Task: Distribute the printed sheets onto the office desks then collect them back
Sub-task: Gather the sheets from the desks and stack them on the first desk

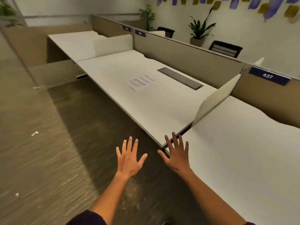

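A printed sheet [140, 82] lies on the middle tabletop [154, 101], just left of a cable tray [180, 78] set into it. A divider [215, 99] stands between that tabletop and the nearer one on the right [240, 151]. Behind runs a partition [186, 57]; beyond it, seemingly on the floor, a potted plant [198, 30]. Both hands, left [129, 158] and right [177, 154], hover spread at the near edge.

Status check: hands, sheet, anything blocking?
Left hand and right hand open, empty. Printed sheet flat on middle desk, untouched. Nothing in the way.
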A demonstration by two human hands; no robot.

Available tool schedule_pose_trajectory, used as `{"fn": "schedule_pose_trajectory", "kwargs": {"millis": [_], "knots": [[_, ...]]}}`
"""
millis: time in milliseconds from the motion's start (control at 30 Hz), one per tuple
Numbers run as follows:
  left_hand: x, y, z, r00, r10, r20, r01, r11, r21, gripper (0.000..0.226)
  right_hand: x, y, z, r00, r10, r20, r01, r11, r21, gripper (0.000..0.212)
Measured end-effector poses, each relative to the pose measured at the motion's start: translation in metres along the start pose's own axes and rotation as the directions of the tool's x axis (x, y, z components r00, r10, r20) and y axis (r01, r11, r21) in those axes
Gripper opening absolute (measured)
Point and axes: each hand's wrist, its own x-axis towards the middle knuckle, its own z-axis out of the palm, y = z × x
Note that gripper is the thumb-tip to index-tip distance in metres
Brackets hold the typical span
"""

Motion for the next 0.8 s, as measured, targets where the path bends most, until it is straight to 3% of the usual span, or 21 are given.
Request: {"fn": "schedule_pose_trajectory", "kwargs": {"millis": [167, 433, 800], "knots": [[0.016, -0.112, -0.021, 0.975, -0.216, -0.054, 0.214, 0.976, -0.028, 0.086, 0.074, -0.109, 0.029, 0.976, -0.215, 0.039, 0.216, 0.976, -0.01, 0.081], [0.073, -0.25, -0.051, 0.893, -0.438, -0.1, 0.439, 0.898, -0.019, 0.086, 0.202, -0.252, 0.081, 0.906, -0.414, 0.089, 0.415, 0.91, 0.007, 0.081], [0.206, -0.393, -0.118, 0.785, -0.581, -0.216, 0.586, 0.809, -0.048, 0.087, 0.392, -0.418, 0.103, 0.796, -0.6, 0.073, 0.596, 0.8, 0.071, 0.08]]}}
